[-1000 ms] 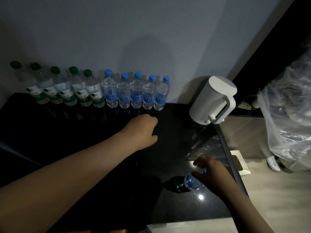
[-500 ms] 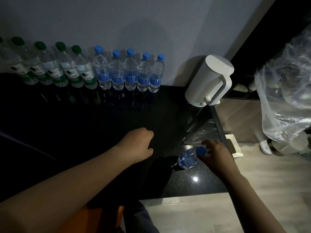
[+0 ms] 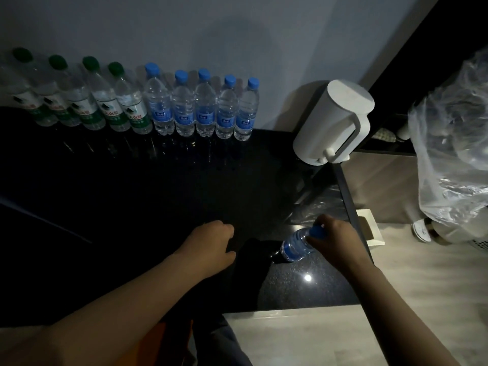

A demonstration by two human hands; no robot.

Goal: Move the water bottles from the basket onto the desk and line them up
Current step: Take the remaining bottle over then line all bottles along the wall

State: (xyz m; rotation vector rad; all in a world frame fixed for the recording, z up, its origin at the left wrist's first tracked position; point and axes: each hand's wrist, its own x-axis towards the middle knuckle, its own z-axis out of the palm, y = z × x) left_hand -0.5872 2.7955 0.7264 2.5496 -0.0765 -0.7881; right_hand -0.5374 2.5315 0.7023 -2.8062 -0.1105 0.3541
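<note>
Bottle (image 3: 294,247) in front of the kettle (image 3: 332,122) looked heavy, slick — right hand (image 3: 336,241) gripped its cap; mid-body seemed safer. Left hand (image 3: 208,247) lay slack, empty.

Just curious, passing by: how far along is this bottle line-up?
Done: green-capped bottles and five blue-capped bottles stand in a row against the wall on the desk. In hand: the right hand grips a sixth blue-capped bottle by its top, tilted over the desk. Left: adding it to the row's right end. No basket is clearly in view, so how many remain is unclear.
</note>
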